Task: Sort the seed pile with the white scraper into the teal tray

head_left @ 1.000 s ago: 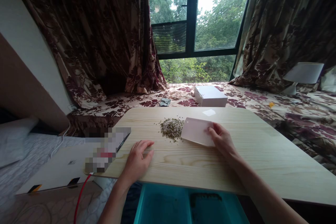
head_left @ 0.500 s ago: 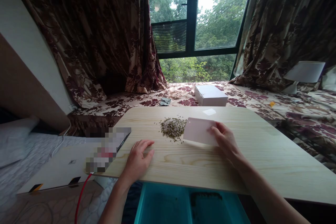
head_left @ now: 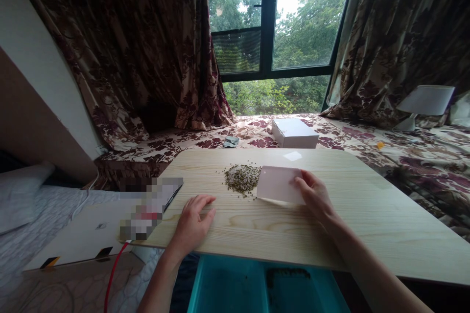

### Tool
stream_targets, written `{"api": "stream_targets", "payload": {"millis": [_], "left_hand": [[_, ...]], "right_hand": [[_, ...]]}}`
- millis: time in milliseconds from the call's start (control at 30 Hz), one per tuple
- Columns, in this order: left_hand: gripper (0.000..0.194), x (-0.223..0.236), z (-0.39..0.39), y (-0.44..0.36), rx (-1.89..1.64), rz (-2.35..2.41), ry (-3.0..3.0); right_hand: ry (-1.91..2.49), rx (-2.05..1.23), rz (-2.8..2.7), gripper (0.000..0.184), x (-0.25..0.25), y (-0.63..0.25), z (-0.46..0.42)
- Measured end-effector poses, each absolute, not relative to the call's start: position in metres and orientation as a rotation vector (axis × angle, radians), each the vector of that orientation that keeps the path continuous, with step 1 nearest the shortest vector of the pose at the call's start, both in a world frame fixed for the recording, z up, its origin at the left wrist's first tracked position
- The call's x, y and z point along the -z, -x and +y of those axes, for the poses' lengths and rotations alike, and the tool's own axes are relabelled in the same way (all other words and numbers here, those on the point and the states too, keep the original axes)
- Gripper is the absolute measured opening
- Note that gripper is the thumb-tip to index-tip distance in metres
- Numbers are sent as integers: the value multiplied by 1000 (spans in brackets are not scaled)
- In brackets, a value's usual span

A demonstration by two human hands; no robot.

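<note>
At frame centre, on the wooden board (head_left: 330, 234): right hand (head_left: 316, 195) clamps a pale card (head_left: 277, 185), its edge just beside the seed pile (head_left: 242, 178) | left hand (head_left: 193, 222) flat, fingers apart, holding nothing | lower centre: teal bin (head_left: 227, 288), dark bits inside | beyond board: white box (head_left: 293, 133).

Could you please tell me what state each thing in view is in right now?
Right hand: gripping the pale card.
Pale card: tilted, edge beside the seeds.
Seeds: piled on the board.
Left hand: flat on the wooden board.
White box: closed.
Curtains: drawn apart.
</note>
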State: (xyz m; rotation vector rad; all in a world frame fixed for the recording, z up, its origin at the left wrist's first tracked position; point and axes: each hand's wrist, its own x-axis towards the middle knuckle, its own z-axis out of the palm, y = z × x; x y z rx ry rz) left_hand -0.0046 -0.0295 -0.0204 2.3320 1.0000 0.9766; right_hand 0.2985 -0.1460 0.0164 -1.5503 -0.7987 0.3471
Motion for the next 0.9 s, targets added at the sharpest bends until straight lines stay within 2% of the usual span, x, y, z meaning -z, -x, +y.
{"api": "stream_targets", "payload": {"millis": [900], "left_hand": [[26, 20, -30, 5, -966, 992, -2335]], "right_hand": [[1484, -418, -875, 28, -13, -295, -141]]}}
